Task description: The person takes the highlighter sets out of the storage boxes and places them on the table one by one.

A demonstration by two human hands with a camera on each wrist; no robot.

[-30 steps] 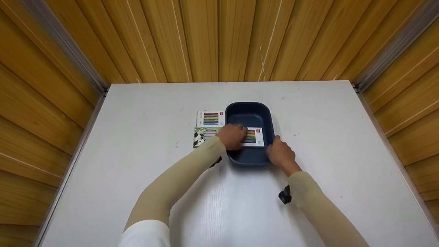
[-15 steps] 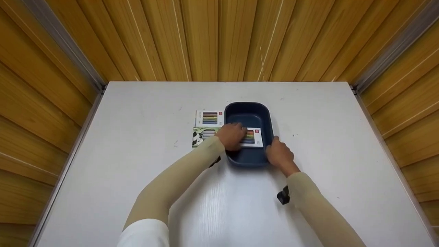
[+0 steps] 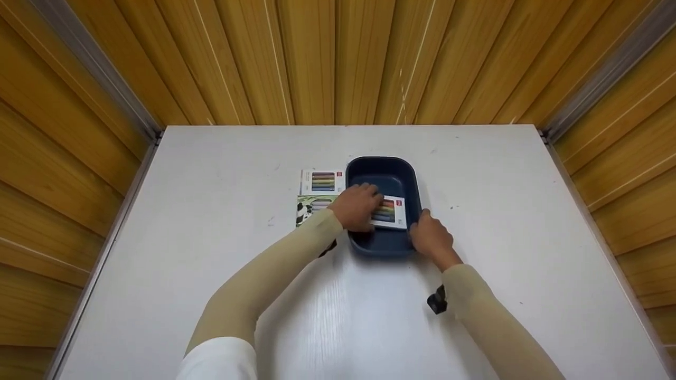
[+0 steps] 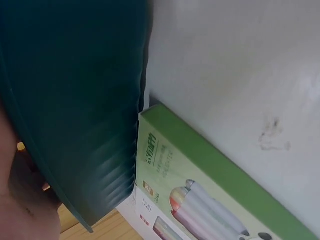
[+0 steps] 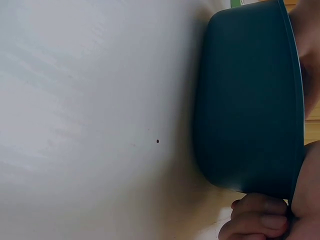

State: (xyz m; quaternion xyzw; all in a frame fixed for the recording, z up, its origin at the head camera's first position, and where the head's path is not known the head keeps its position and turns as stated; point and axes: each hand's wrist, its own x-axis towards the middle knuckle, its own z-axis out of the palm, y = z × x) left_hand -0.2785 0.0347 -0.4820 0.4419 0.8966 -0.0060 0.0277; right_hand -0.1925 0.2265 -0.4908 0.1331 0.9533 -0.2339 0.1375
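A dark blue rectangular plastic bin (image 3: 383,248) rests upright on the white table. My left hand (image 3: 358,207) reaches over its left side and holds a white box of coloured pens (image 3: 393,212) inside the bin, fingers over the box's left part. How the thumb lies is hidden. With fingers outside and thumb at the rim, my right hand (image 3: 432,236) grips the bin's right wall; its curled fingers (image 5: 255,220) show in the right wrist view. Beside the bin's left wall lie a green panda box of pens (image 4: 200,175) and a white box of pens (image 3: 322,182).
The white tabletop (image 3: 227,174) extends around the bin. Yellow wood-look panels (image 3: 311,63) enclose it at the back and both sides. The two boxes on the left lie against each other and close to the bin.
My left hand has shifted slightly, and the held pen box now tilts a little, its right end turned. The bin, the right hand and the other two boxes stay put.
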